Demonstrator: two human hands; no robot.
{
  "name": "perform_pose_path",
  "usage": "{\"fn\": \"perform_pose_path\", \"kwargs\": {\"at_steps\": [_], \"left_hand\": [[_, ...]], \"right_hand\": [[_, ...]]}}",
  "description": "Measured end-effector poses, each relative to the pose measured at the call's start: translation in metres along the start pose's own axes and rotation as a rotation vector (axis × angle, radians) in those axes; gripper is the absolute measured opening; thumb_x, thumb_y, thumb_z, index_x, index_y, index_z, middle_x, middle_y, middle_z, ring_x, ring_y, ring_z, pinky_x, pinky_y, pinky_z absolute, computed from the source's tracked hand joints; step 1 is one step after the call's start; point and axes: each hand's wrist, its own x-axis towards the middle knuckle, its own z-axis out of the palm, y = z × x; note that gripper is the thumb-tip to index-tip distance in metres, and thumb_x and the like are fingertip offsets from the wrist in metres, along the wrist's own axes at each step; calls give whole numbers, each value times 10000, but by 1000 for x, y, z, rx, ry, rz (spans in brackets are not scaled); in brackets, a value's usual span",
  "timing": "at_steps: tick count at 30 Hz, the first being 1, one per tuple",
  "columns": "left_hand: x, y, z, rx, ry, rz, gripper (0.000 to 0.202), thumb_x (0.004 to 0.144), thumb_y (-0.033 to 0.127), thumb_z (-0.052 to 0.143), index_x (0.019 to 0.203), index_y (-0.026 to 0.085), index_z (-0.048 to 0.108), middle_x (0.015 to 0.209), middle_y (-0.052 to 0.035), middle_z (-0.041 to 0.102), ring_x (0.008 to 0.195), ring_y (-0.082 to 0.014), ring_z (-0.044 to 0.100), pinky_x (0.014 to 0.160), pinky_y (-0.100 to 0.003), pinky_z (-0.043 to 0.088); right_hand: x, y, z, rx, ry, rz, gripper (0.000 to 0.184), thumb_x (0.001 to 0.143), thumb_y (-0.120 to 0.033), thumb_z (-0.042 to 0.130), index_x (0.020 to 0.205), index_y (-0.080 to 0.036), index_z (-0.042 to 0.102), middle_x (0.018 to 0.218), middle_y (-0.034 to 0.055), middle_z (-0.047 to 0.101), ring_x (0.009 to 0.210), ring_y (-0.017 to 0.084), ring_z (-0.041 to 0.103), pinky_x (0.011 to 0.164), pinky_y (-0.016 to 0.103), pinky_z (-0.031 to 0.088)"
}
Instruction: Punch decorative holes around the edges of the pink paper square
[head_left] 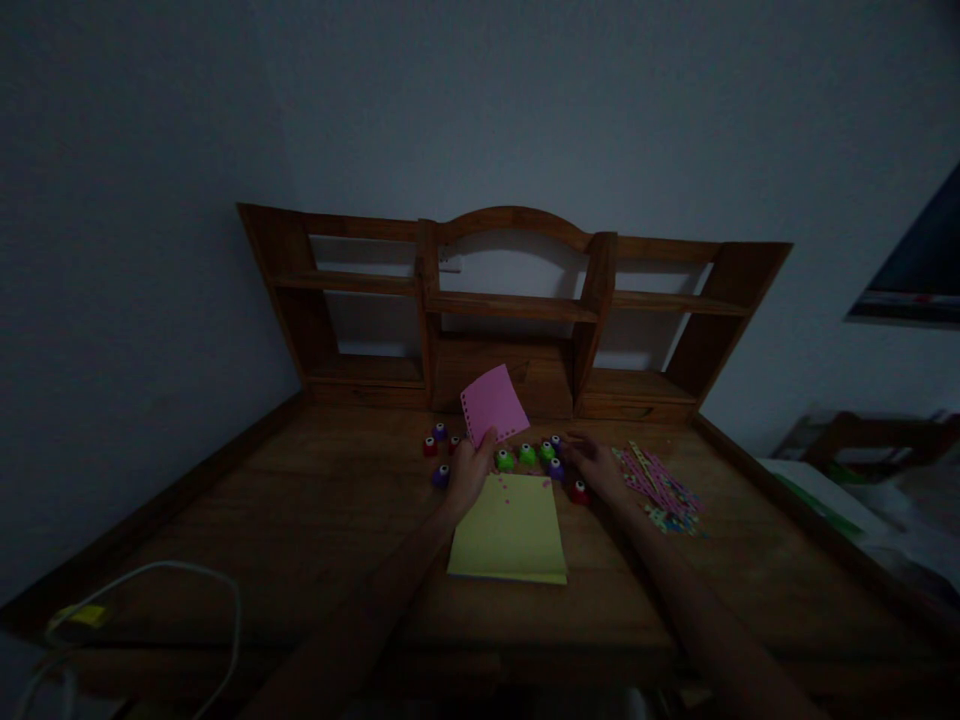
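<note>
My left hand [469, 470] is closed on the lower corner of a pink paper sheet [493, 402] and holds it upright above the desk; small holes run along the sheet's left edge. My right hand [596, 466] reaches toward a row of small craft punches [526, 455] in green, purple and red; its fingers lie low over them and the dim light hides their grip. A red punch [579, 491] sits just left of that wrist. A yellow paper pad [511, 530] lies flat between my arms, with tiny pink dots on its top edge.
A pile of patterned paper strips [660, 488] lies right of my right hand. A wooden shelf hutch [510, 310] stands at the back of the desk [300, 520]. A white cable [187, 600] loops at the front left. The room is very dark.
</note>
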Motion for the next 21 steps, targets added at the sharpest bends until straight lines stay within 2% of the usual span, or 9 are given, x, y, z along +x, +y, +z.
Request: {"fn": "perform_pose_path", "kwargs": {"at_steps": [4,8,10,15,18,21], "left_hand": [[2,1,0,-76,-7,-20,479,779,578,601,553,171,489,429,41,448,402,-105,453,435,-213,327],[4,7,-1,-186,16,-108,426,738,546,660,606,177,494,431,63,435,366,-95,423,411,-218,336],[4,10,-2,-192,13,-110,402,720,527,683,632,174,512,450,56,463,366,-96,428,406,-220,334],[1,15,-2,-109,-112,-28,418,732,527,679,595,151,556,460,12,511,398,-105,454,418,-226,313],[-2,19,-1,-118,-176,19,415,733,530,685,638,137,588,521,-9,564,423,-104,469,438,-232,328],[-4,21,2,-169,-223,-23,421,733,542,685,696,132,599,549,-5,575,412,-95,453,433,-235,336]], "right_hand": [[-1,-2,1,27,-18,14,440,680,-396,757,1068,-203,682,935,79,744,855,241,695,768,352,538],[-2,-6,2,-4,-1,1,378,681,-396,751,1004,-207,707,972,80,739,890,247,686,792,357,530],[-5,-10,3,5,-4,4,333,684,-394,744,957,-206,719,959,84,739,871,248,685,754,346,535],[-14,-21,6,164,35,100,271,657,-356,727,869,-188,715,812,88,736,727,244,682,560,296,516],[-18,-27,6,192,63,118,258,645,-336,706,848,-177,707,751,83,725,680,240,675,515,283,498],[-20,-29,6,197,78,123,238,641,-322,695,831,-179,705,734,84,720,664,241,672,497,282,490]]}}
